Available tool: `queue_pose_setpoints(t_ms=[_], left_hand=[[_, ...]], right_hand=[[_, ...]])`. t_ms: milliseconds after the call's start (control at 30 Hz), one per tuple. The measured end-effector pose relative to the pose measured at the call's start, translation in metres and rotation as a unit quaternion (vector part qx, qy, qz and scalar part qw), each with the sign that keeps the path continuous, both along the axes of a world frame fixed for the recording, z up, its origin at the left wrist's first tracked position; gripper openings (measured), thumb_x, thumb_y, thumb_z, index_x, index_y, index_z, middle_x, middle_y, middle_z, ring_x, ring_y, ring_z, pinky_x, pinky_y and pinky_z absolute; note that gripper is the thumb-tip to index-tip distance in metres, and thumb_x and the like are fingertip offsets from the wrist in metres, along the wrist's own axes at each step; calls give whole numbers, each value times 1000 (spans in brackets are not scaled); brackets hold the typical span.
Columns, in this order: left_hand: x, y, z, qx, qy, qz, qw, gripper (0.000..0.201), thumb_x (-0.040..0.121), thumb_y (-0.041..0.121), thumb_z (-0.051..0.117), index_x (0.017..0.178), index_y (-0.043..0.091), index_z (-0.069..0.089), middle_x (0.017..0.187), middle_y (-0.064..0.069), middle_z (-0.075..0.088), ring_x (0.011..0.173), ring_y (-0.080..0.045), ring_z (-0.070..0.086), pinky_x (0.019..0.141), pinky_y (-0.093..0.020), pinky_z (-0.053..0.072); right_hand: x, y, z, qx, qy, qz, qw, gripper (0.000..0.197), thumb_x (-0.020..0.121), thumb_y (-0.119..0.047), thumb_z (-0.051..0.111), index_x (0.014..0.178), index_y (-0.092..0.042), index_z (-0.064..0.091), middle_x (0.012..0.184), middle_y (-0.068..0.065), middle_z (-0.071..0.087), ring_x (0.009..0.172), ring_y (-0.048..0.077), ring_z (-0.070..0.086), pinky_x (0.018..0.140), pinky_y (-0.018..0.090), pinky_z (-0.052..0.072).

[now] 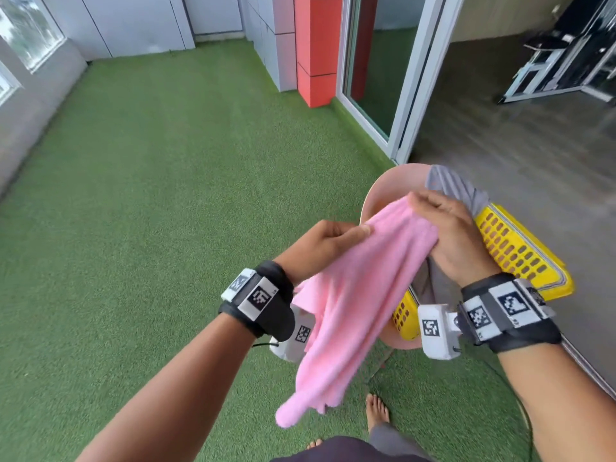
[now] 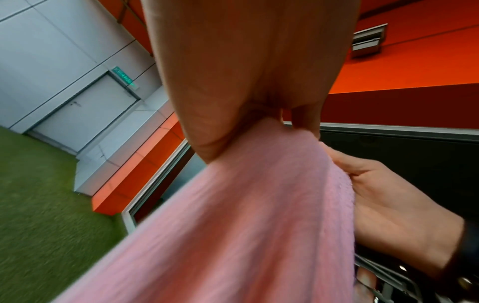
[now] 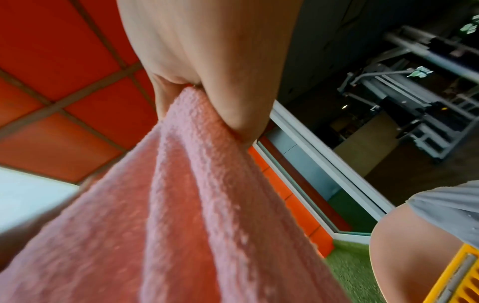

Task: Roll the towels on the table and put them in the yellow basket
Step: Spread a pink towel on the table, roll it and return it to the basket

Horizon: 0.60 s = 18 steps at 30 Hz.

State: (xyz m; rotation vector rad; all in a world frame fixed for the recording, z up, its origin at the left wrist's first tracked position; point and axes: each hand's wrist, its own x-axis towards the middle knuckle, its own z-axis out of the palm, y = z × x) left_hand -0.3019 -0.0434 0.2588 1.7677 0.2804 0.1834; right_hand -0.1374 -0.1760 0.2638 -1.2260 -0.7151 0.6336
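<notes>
Forearms with tagged wristbands are filling the bottom of the head view, and between them the pink towel (image 1: 350,295) is hanging unrolled, its lower end drooping toward the artificial grass (image 1: 150,211). Left hand (image 1: 325,243) is pinching the towel's top edge with curled fingers; right hand (image 1: 450,238) is gripping the same edge further right, so both are holding it up in the air just left of the yellow basket (image 1: 520,251). That basket is sitting on a round pink bench (image 1: 393,181) with a grey towel (image 1: 456,191) draped over its far rim, loose rather than rolled (whether anything rolled is already inside, I cannot tell). By my judgement the task is at an early stage: this towel is not yet rolled, and the grey one looks unfinished too.

From the left wrist, the left hand (image 2: 241,82) is clamping a bunched edge of the pink towel (image 2: 246,215) between thumb and fingers, with the right hand (image 2: 394,209) holding the cloth's opposite side.

From the right wrist, the right hand (image 3: 207,61) is squeezing a gathered fold of the pink towel (image 3: 181,205), whose terry loops are showing soft and limp; the yellow basket (image 3: 456,276) is lying lower right.
</notes>
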Motion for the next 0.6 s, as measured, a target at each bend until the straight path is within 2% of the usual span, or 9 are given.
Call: queue_pose_setpoints(t_ms=[67,133,167,233,300,367,400,500,600], left_hand=[[-12,4,-9,-20,5,27,999,44,100,34,48,78,-2,62,71,-5,60,61,-16,53,55,-28,42],[-21,8,-13,-4,-17,85,996,48,99,37,48,76,-5,54,71,-10,51,60,-17,47,57,-33,36],[-22,8,-10,2,-34,119,992,43,100,35,48,73,1,52,68,-8,47,58,-15,44,55,-32,34],[-16,6,1,19,-61,156,986,34,101,29,48,72,10,47,64,-4,37,54,-13,34,51,-29,28],[-5,3,10,62,-64,142,986,34,101,26,48,71,10,45,64,-2,31,53,-10,28,48,-27,25],[1,1,13,87,-54,103,989,41,100,28,50,68,2,45,64,-2,32,52,-9,27,46,-26,24],[1,1,12,86,-45,85,992,44,100,28,51,68,-2,45,63,-3,32,52,-10,27,45,-26,23],[-3,-3,11,70,-46,69,994,41,99,26,52,68,0,46,60,-1,29,49,-9,23,42,-23,21],[-1,-4,9,67,-47,102,991,43,98,27,54,67,-1,46,60,0,28,49,-9,21,43,-24,20]], right_hand=[[12,-7,11,33,15,-61,998,17,87,-17,64,71,-16,67,70,1,61,71,14,56,68,24,41],[17,-9,11,19,-11,-39,999,12,77,-17,66,65,-18,66,68,-2,60,72,12,55,72,26,41],[14,-8,8,-7,-41,11,999,7,74,-23,69,71,-16,69,77,1,63,80,16,57,80,30,40],[-5,-4,-6,-91,-78,131,984,33,74,-37,74,92,-10,71,96,6,68,91,21,58,84,36,40],[-25,0,-13,-146,-61,218,963,46,79,-47,71,99,-6,64,86,4,66,71,16,58,65,28,44],[-35,3,-10,-137,-28,240,961,37,80,-42,73,88,-8,62,64,3,55,49,10,47,45,17,36],[-32,2,-7,-128,-27,228,965,32,79,-39,73,81,-10,62,59,3,51,47,8,44,43,15,34],[-23,2,-3,-121,-76,217,966,25,86,-30,68,84,-6,65,76,8,60,73,16,53,69,26,41],[-34,5,-16,-146,-73,239,957,46,84,-33,69,100,9,61,95,12,65,92,19,57,86,35,43]])
